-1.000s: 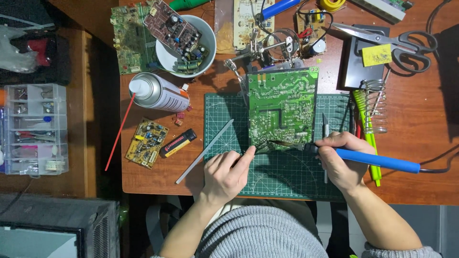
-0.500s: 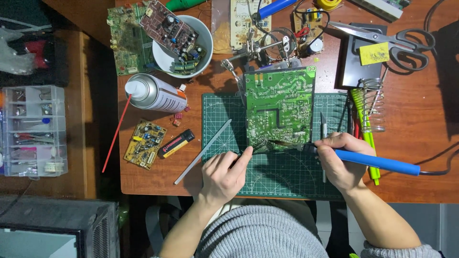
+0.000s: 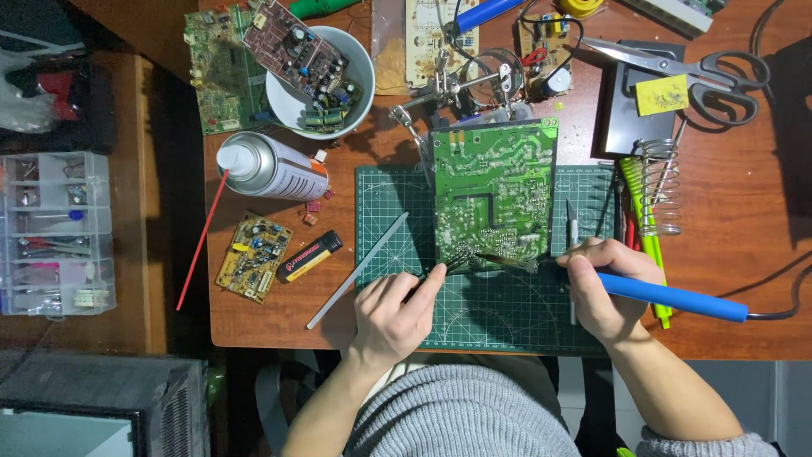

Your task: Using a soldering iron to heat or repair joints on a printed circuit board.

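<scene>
A large green circuit board (image 3: 494, 193) lies solder side up on a dark green cutting mat (image 3: 499, 313). My right hand (image 3: 605, 288) grips a blue-handled soldering iron (image 3: 668, 296), its tip touching the board's lower edge. My left hand (image 3: 393, 317) pinches a thin dark tool, likely tweezers (image 3: 447, 264), whose tip meets the same spot on the board. A grey flat strip (image 3: 359, 269) lies just left of my left hand.
A spray can (image 3: 275, 167), a white bowl of circuit boards (image 3: 317, 80), a small yellow board (image 3: 254, 256) and a black lighter (image 3: 311, 256) sit at left. Scissors (image 3: 702, 72), a coiled iron stand (image 3: 660, 186) and green pens lie at right. A clear parts organiser (image 3: 52, 233) stands far left.
Both hands and tools have stayed at the board's lower edge. Only the view has shifted slightly.
</scene>
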